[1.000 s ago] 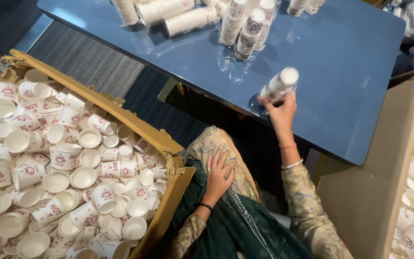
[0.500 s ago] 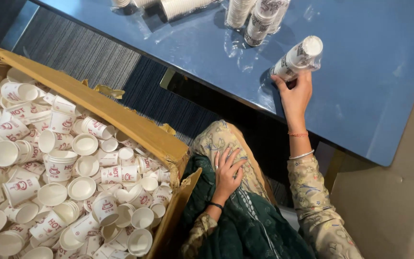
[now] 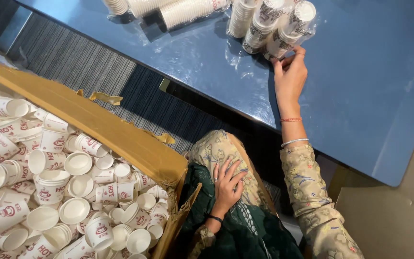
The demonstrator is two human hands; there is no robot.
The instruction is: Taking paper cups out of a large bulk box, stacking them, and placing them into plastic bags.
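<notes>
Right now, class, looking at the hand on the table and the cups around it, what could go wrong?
1. The right hand touches a wrapped cup stack lying among others; a nudge might roll them across the blue table.
2. The cardboard box has a torn corner, so loose cups could spill out.

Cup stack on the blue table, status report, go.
Right hand fingertips on wrapped cup stack, lying among other stacks on blue table. Left hand flat on lap. Nothing in the way.

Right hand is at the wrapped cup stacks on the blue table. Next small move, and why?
Probably let go and draw the right hand back: its fingertips only touch the end of the wrapped cup stack, which already lies on the blue table beside the other stacks. The left hand rests on the lap.
</notes>
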